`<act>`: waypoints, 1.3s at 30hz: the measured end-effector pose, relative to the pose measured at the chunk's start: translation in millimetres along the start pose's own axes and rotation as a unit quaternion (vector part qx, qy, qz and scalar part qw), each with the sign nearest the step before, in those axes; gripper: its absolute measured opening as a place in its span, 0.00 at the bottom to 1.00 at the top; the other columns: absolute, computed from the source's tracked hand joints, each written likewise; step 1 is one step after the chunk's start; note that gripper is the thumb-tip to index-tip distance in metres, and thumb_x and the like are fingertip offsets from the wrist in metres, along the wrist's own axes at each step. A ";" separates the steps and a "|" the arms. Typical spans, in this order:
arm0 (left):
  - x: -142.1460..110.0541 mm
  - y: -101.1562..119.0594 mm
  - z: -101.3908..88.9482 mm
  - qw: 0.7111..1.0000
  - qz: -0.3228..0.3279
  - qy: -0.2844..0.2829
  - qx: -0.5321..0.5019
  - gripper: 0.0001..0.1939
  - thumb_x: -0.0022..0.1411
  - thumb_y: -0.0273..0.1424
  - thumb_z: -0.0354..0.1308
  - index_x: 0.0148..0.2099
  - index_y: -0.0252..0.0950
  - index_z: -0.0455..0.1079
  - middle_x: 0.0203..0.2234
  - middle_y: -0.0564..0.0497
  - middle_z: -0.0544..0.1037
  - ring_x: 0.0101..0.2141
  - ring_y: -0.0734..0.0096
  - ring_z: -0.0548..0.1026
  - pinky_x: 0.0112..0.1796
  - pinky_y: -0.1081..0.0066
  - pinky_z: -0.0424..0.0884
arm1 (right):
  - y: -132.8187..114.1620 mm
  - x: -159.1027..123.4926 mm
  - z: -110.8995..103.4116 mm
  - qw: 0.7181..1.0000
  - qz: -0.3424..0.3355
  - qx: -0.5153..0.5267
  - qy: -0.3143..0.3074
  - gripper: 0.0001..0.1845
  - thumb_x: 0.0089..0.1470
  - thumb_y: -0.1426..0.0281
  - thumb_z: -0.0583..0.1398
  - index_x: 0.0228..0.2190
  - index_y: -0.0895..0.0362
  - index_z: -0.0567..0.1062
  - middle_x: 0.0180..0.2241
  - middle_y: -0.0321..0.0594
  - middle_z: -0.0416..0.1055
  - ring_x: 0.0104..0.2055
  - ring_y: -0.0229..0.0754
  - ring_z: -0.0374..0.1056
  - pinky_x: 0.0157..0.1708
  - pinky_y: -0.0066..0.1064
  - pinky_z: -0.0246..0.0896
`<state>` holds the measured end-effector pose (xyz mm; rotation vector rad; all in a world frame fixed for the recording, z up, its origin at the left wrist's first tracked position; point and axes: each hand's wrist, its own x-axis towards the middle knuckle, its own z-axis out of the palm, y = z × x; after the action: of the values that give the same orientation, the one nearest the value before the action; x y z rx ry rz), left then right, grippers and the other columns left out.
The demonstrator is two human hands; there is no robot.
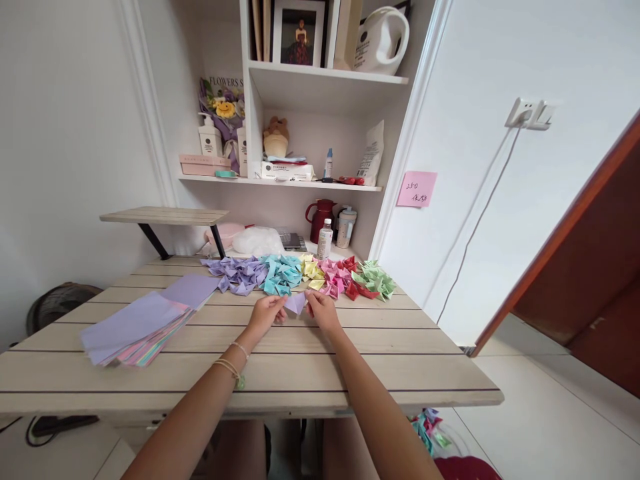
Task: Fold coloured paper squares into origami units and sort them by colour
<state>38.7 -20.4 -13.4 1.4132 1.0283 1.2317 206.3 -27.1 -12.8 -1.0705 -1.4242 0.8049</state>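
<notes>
A small folded piece of purple paper [296, 303] is stretched between my two hands, a little above the slatted table [380, 373]. My left hand [267, 313] pinches its left corner between thumb and fingers. On the other side, my right hand [323, 310] pinches the right corner. Just beyond the hands lie folded paper pieces grouped by colour: purple ones [240, 275], blue ones [281, 272], yellow ones [312, 269], pink ones [331, 275], red ones [353, 288] and green ones [377, 279].
Fanned paper sheets [135, 323] lie at the left, near a small raised stand [165, 215]. Behind the folded pieces are a bottle [325, 239], a red jug [320, 220] and a plastic bag [257, 240]. Shelves [320, 72] rise at the back. More folded pieces [427, 430] sit below the table's right side.
</notes>
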 end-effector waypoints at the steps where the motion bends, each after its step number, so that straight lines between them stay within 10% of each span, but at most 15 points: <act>1: 0.1 0.1 0.3 1.000 -0.004 0.001 -0.008 0.21 0.47 0.47 0.59 0.25 0.31 0.68 0.15 0.51 0.73 0.15 0.76 0.69 0.18 0.77 0.63 | -0.1 -0.2 0.4 1.000 0.006 0.008 0.006 0.21 0.49 0.52 0.53 0.22 0.57 0.70 0.13 0.31 0.62 0.15 0.34 0.55 0.18 0.26 0.51; 39: 3.3 -3.6 -0.2 1.000 -0.012 0.018 -0.003 0.19 0.49 0.38 0.62 0.41 0.32 0.68 0.32 0.45 0.77 0.25 0.73 0.75 0.24 0.77 0.68 | 12.1 -2.7 2.4 0.996 -0.004 -0.094 0.001 0.19 0.49 0.65 0.55 0.43 0.57 0.71 0.26 0.37 0.71 0.20 0.37 0.67 0.21 0.27 0.61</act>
<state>39.0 -16.5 -16.4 1.3758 1.0627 1.2449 205.9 -25.1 -25.2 -1.2066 -1.5248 0.6734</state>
